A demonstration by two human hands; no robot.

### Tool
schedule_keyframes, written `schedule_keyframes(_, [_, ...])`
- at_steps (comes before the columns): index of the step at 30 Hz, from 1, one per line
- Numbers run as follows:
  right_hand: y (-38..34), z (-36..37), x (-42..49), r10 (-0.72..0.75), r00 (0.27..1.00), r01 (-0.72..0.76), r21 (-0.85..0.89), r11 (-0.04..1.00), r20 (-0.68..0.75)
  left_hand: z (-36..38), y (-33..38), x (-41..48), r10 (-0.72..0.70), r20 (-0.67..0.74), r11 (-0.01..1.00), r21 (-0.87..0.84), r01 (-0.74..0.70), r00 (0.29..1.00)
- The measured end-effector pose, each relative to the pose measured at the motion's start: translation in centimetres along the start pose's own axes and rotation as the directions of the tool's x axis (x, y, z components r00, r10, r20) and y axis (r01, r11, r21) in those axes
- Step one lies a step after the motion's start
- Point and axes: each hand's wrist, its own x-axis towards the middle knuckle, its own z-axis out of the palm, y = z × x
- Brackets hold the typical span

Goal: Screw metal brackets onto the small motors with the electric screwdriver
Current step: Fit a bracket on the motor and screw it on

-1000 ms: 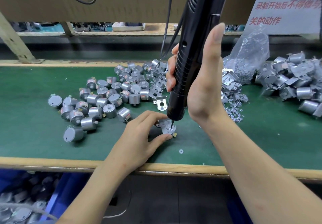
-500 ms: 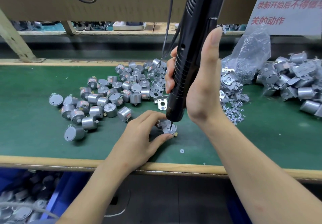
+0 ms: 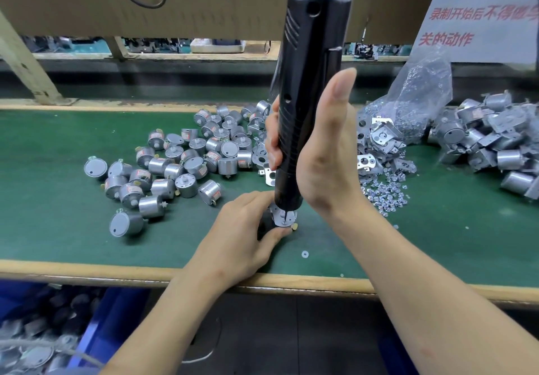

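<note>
Near the tabletop's (image 3: 87,243) front edge, the left hand's (image 3: 245,237) grip pinches the bracket-topped motor (image 3: 288,220) while the right hand's (image 3: 320,153) grip wraps the upright electric screwdriver (image 3: 309,83); any tilt could make its bit slip off and skew the bracket.

left hand (image 3: 245,237): bare, at 6 o'clock
right hand (image 3: 323,153): bare, at 2 o'clock; thumbnail (image 3: 341,87) short and plain
left forearm (image 3: 163,316): bare to the frame edge, 7 o'clock
right forearm (image 3: 437,301): bare to the frame edge, 4 o'clock
</note>
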Motion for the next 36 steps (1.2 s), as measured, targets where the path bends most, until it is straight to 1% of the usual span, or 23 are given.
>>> schedule_keyframes(1, [-0.1,0.1,0.0,-0.030,0.999,0.030,0.021,0.999,-0.022,0.0,0.0,0.0,-0.009,0.005,1.000,0.002,0.009,1.000])
schedule_keyframes(4, [-0.2,-0.1,-0.2,-0.036,0.998,0.038,0.031,0.999,-0.060,0.1,0.0,0.0,-0.031,0.022,0.999,-0.009,0.031,0.999])
schedule_keyframes(11, [-0.4,0.4,-0.4,-0.059,0.998,0.057,-0.045,0.997,-0.037,0.2,0.1,0.1,-0.037,0.002,0.999,0.007,0.037,0.999])
schedule_keyframes(15, [-0.4,0.4,-0.5,-0.069,0.996,0.065,-0.072,0.995,-0.053,0.2,0.1,0.1,-0.044,-0.010,0.999,0.022,0.044,0.999])
schedule_keyframes(21, [-0.2,0.7,-0.6,-0.074,0.985,0.062,-0.082,0.995,-0.157,0.3,0.1,0.1,-0.060,-0.026,0.998,0.012,0.060,0.998])
schedule_keyframes(23, [-0.3,0.6,-0.5,-0.043,0.986,0.038,-0.033,0.999,-0.161,0.3,0.0,0.2,-0.055,-0.029,0.998,0.012,0.056,0.998])
schedule_keyframes(26, [-0.5,-0.4,-0.2,0.052,0.994,-0.038,0.134,0.990,-0.101,0.4,-0.1,0.1,-0.046,-0.022,0.999,0.003,0.046,0.999])
schedule_keyframes(28, [-0.6,-1.6,0.1,0.088,0.993,-0.069,0.199,0.977,-0.085,0.4,-0.2,0.1,-0.054,-0.012,0.999,-0.005,0.054,0.998])
schedule_keyframes(30, [-0.9,-3.0,0.6,0.072,0.993,-0.053,0.191,0.980,-0.093,0.4,-0.3,0.0,-0.057,0.003,0.998,0.004,0.057,0.998])
schedule_keyframes(33, [-1.1,-5.0,1.0,0.043,0.990,-0.029,0.110,0.994,-0.134,0.4,-0.3,0.0,-0.062,0.029,0.998,0.013,0.062,0.998])
schedule_keyframes(36, [-0.9,-6.5,0.7,0.059,0.984,-0.049,0.064,0.997,-0.167,0.1,-0.2,0.1,-0.074,0.026,0.996,-0.051,0.075,0.997])
